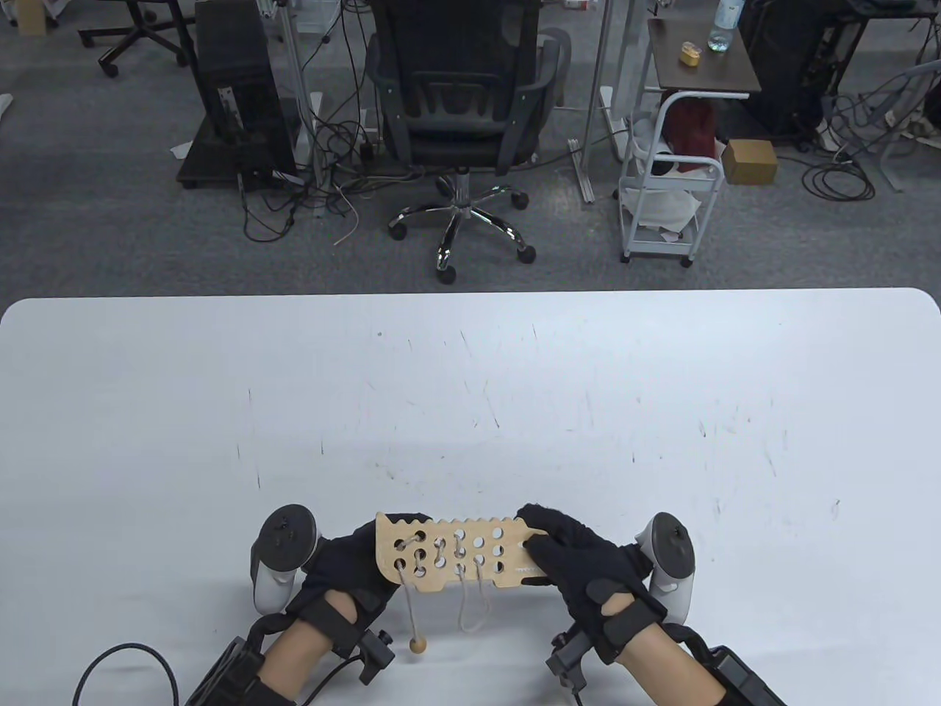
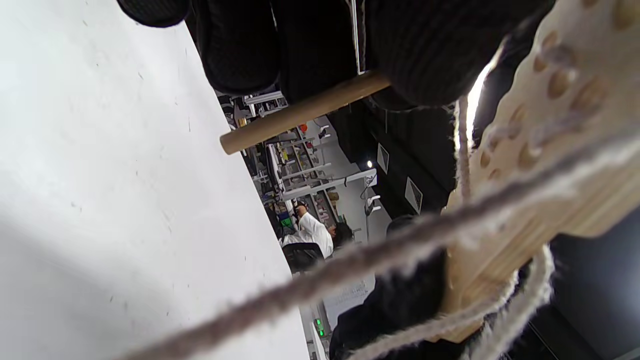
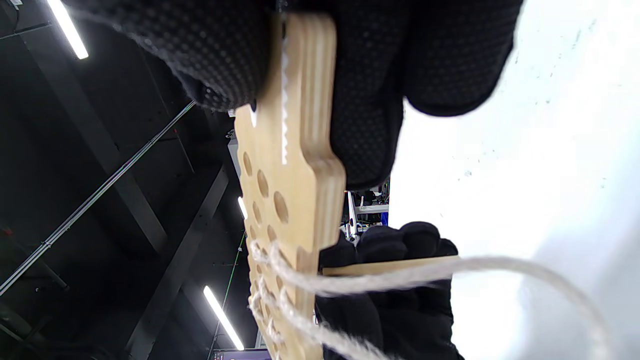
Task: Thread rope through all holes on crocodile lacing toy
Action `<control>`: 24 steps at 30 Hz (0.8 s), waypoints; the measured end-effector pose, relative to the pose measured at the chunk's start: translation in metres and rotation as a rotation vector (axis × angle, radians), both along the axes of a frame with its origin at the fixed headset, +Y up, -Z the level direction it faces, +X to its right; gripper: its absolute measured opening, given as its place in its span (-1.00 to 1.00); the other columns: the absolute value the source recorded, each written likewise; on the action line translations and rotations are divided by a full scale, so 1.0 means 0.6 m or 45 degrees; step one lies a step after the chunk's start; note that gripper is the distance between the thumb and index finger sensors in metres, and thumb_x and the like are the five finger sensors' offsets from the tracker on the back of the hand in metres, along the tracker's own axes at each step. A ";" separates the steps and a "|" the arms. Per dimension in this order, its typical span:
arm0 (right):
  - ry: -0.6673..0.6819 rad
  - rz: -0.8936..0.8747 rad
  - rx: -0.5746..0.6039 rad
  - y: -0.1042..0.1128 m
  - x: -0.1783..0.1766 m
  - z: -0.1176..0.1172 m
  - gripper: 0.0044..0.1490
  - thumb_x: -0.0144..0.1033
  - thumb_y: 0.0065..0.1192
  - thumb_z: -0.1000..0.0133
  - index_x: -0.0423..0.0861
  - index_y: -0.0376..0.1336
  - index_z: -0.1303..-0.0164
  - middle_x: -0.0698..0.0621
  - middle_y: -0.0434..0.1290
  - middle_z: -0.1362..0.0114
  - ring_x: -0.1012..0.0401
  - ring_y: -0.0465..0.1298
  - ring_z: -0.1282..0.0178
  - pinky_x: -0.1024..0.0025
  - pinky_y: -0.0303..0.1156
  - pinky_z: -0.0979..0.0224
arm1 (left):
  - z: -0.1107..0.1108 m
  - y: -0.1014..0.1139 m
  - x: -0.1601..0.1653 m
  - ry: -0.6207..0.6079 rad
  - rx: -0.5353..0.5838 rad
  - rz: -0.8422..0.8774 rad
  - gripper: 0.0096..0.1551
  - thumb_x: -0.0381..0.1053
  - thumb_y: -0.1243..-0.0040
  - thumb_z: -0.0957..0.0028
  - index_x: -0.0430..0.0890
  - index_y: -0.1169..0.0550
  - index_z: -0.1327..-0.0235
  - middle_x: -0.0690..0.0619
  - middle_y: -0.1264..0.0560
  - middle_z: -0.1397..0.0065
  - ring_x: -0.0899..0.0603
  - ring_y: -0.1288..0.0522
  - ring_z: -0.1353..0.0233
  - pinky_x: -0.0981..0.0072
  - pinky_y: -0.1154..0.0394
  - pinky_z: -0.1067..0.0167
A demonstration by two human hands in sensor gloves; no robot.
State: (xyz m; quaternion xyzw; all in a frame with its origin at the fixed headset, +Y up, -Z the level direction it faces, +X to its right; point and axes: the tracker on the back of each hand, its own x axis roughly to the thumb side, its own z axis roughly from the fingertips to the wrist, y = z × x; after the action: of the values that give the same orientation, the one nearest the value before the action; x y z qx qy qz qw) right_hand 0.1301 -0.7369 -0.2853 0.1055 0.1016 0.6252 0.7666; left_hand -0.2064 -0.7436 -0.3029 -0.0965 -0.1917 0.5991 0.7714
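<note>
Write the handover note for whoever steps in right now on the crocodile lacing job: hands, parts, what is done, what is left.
Left hand: grips the crocodile board at its laced end and holds the wooden needle beneath it.
Right hand: grips the other end.
The board is held above the table.
Done: rope runs through the holes nearest the left hand; the bead hangs below.
Left: the holes toward the right hand are empty.

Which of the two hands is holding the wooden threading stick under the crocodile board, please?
The left hand: the stick sits between its fingers, while the right hand only holds the board.
</note>
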 end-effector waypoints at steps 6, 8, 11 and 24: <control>-0.027 -0.008 0.000 0.002 0.012 -0.006 -0.35 -0.29 0.36 -0.05 -0.24 0.27 -0.32 -0.12 0.62 -0.18 0.03 0.72 -0.03 0.08 0.53 -0.14 | -0.009 0.001 -0.024 0.076 -0.003 0.029 -0.50 0.16 -0.35 0.10 0.34 -0.59 -0.17 0.11 -0.55 -0.30 -0.21 -0.44 -0.44 -0.21 -0.22 -0.48; -0.044 -0.004 0.003 0.002 0.017 -0.009 -0.35 -0.29 0.36 -0.05 -0.23 0.27 -0.32 -0.12 0.62 -0.18 0.03 0.72 -0.04 0.08 0.53 -0.14 | -0.012 0.003 -0.034 0.111 0.001 0.043 -0.50 0.15 -0.34 0.10 0.33 -0.59 -0.17 0.11 -0.55 -0.30 -0.21 -0.44 -0.44 -0.21 -0.22 -0.48; -0.065 -0.011 -0.003 0.001 0.025 -0.013 -0.35 -0.29 0.36 -0.05 -0.23 0.27 -0.32 -0.12 0.62 -0.18 0.03 0.72 -0.03 0.08 0.53 -0.14 | -0.015 0.006 -0.051 0.158 -0.001 0.086 -0.50 0.15 -0.32 0.10 0.32 -0.58 -0.18 0.11 -0.55 -0.30 -0.20 -0.45 -0.44 -0.21 -0.22 -0.48; -0.135 -0.018 -0.003 0.003 0.055 -0.032 -0.35 -0.28 0.36 -0.05 -0.23 0.27 -0.33 -0.12 0.61 -0.18 0.03 0.72 -0.03 0.09 0.53 -0.14 | -0.026 0.011 -0.110 0.354 0.012 0.182 -0.49 0.12 -0.25 0.08 0.26 -0.56 -0.20 0.13 -0.56 -0.29 -0.18 -0.47 -0.42 -0.19 -0.24 -0.48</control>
State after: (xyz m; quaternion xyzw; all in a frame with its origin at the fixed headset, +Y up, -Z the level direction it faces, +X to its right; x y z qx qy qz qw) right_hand 0.1630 -0.7350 -0.3042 0.0718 0.0607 0.6242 0.7756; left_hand -0.2725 -0.7370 -0.3185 0.0049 -0.0923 0.6591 0.7464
